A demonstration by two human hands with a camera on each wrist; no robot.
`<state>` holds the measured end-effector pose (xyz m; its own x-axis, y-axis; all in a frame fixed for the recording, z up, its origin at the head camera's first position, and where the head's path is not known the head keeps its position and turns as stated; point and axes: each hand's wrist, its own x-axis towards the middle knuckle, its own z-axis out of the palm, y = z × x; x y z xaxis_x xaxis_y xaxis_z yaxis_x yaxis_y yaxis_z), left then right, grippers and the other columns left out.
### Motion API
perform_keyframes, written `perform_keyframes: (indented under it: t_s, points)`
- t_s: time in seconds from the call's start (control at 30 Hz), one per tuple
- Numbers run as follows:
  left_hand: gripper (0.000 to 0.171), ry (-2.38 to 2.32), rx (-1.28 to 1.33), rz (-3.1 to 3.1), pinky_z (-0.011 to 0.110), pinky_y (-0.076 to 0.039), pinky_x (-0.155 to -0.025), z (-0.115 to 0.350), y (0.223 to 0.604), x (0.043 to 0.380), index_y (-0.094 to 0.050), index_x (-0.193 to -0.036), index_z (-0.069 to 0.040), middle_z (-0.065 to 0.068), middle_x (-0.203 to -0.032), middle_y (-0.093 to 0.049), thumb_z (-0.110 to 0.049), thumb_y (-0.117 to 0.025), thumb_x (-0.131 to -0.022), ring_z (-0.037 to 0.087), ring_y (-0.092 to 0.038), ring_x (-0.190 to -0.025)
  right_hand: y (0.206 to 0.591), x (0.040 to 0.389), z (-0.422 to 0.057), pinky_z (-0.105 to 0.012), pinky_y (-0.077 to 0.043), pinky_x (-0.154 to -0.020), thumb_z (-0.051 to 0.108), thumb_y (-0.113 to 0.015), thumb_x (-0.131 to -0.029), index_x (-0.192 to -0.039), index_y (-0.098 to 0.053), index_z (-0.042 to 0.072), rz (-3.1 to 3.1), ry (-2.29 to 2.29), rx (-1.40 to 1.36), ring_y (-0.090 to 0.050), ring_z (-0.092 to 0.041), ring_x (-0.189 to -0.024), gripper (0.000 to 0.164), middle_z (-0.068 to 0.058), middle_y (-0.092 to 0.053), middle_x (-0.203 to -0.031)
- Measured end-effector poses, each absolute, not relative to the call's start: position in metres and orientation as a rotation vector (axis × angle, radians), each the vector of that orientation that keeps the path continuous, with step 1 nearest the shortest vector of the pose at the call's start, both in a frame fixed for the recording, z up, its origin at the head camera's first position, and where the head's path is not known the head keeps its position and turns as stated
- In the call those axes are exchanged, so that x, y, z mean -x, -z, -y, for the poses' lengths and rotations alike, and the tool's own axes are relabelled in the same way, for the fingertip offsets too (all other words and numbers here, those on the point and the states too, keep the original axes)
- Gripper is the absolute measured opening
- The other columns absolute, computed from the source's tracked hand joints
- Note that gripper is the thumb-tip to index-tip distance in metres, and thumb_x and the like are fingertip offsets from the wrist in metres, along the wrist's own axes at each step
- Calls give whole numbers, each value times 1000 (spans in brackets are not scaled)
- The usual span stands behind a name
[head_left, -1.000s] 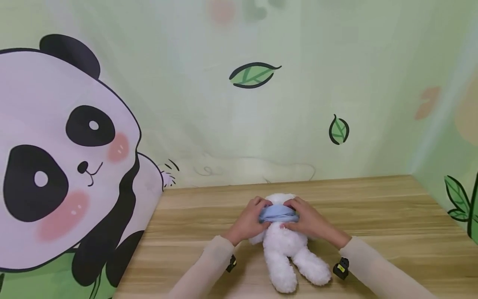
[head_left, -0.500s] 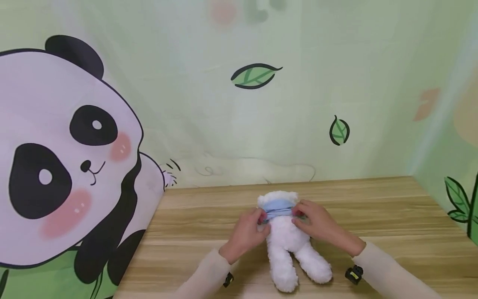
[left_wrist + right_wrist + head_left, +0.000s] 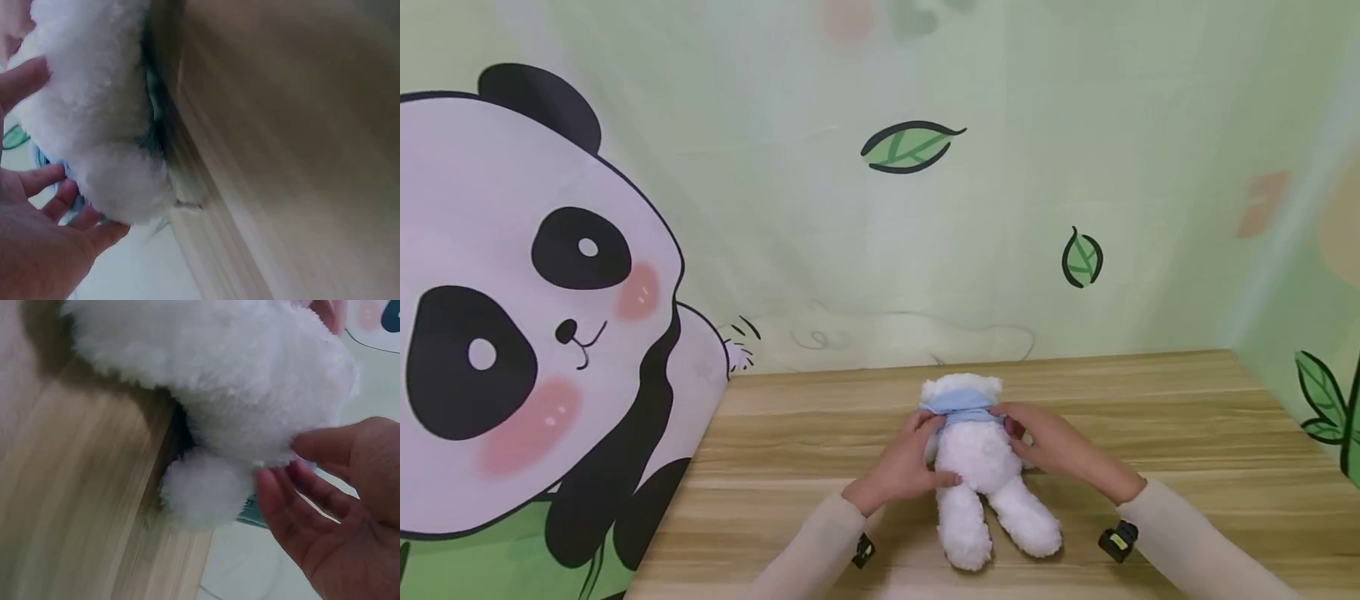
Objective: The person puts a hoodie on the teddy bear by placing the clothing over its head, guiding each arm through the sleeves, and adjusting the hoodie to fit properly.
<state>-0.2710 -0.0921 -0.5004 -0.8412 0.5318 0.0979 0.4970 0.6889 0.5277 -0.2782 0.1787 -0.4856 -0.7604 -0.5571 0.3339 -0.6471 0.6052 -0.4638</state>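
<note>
A white plush toy (image 3: 977, 454) lies on its back, its legs towards me. Light blue cloth (image 3: 966, 404) lies in folds across its neck and the lower part of its head. My left hand (image 3: 902, 462) holds the toy's left-hand side, thumb on the belly, fingers by the cloth edge and the plush arm (image 3: 125, 184). On the other side my right hand (image 3: 1056, 442) pinches at the edge of the cloth, thumb against the fur. In the right wrist view, a round plush paw (image 3: 206, 490) hangs beside those fingers. Their exact hold is partly hidden.
Under the toy is a wood-grain table (image 3: 1210, 467). A green printed backdrop (image 3: 775, 208) rises behind it, with a large panda (image 3: 587, 325) drawn at the left. Dark wrist devices (image 3: 1118, 542) sit under both sleeves.
Both hands shift from the top of the cloth to the toy's sides. The cloth spreads out wider, and more of the head shows. My left thumb moves down onto the belly.
</note>
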Motion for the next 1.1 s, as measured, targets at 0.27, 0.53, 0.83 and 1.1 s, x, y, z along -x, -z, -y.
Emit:
perform_keyframes:
  t_s: [0.27, 0.53, 0.83, 1.1]
  points:
    - [85, -732, -873, -2894, 40, -41, -105, 88, 493, 280, -45, -144, -15, 5, -136, -45, -42, -84, -74, 23, -43, -127, 483, 290, -167, -35, -52, -77, -3, -70, -83, -97, -66, 9, 2608, -697, -948, -63, -18, -88, 19, -3, -63, -97]
    - [79, -644, -950, -2923, 43, -32, -115, 86, 493, 280, -45, -140, -12, 5, -142, -48, -31, -83, -74, 26, -40, -134, 482, 292, -168, -27, -49, -71, 2, -60, -94, -109, -64, 7, 2682, -980, -1002, -59, -13, -82, 16, -6, -69, -99]
    - [81, -567, -948, -2874, 46, -32, -113, 85, 493, 284, -43, -146, -12, 6, -146, -47, -49, -74, -81, 27, -40, -136, 481, 285, -169, -43, -50, -95, 33, -83, -77, -125, -54, 1, 2898, -1022, -1058, -58, -30, -115, 64, -13, -61, -123]
    - [38, -593, -1056, -3130, 34, -44, -94, 73, 502, 280, -63, -106, -13, -1, -109, -63, -25, -82, -77, 19, -55, -104, 489, 271, -149, -26, -40, -54, 19, -85, -68, -80, -58, 17, 2614, -468, -929, -49, -7, -62, 29, 8, -57, -72]
